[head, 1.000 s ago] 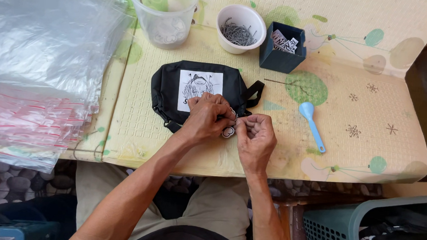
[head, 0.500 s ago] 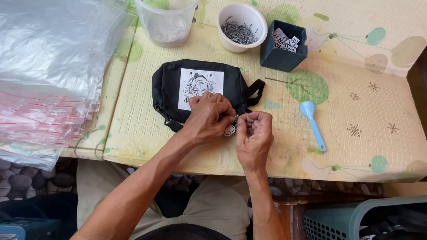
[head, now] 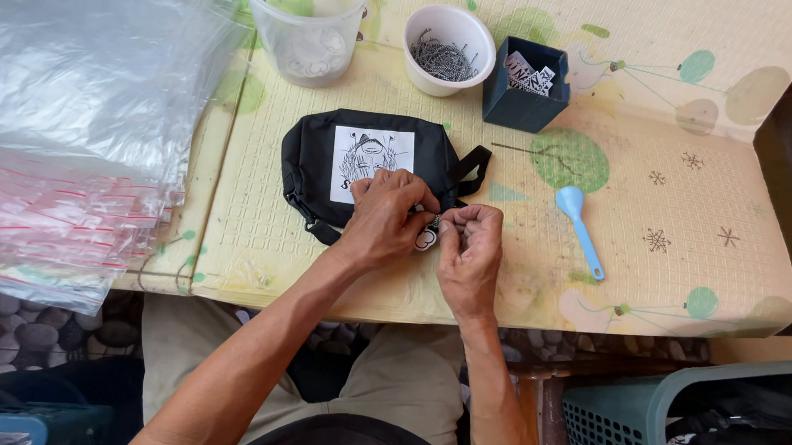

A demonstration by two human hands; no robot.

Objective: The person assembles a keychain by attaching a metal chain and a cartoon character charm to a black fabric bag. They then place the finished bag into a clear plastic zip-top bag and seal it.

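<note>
A small black pouch (head: 317, 158) with a white printed picture panel lies flat on the yellow patterned table (head: 686, 268). My left hand (head: 385, 220) rests on the pouch's lower right corner, fingers pinched together. My right hand (head: 469, 254) is right beside it, fingers curled. Between the two hands sits a small round white tag (head: 426, 240), pinched by both sets of fingertips at the pouch's edge. What fastens the tag is hidden by my fingers.
Behind the pouch stand a clear plastic tub (head: 309, 20), a white cup of small metal pieces (head: 449, 50) and a dark blue box of tags (head: 526, 82). A light blue spoon (head: 581, 229) lies right. Clear zip bags (head: 63, 120) pile left; a teal basket (head: 677, 423) sits lower right.
Both hands stay at the pouch's corner; the fingers have shifted slightly around the small white tag. Nothing else has moved.
</note>
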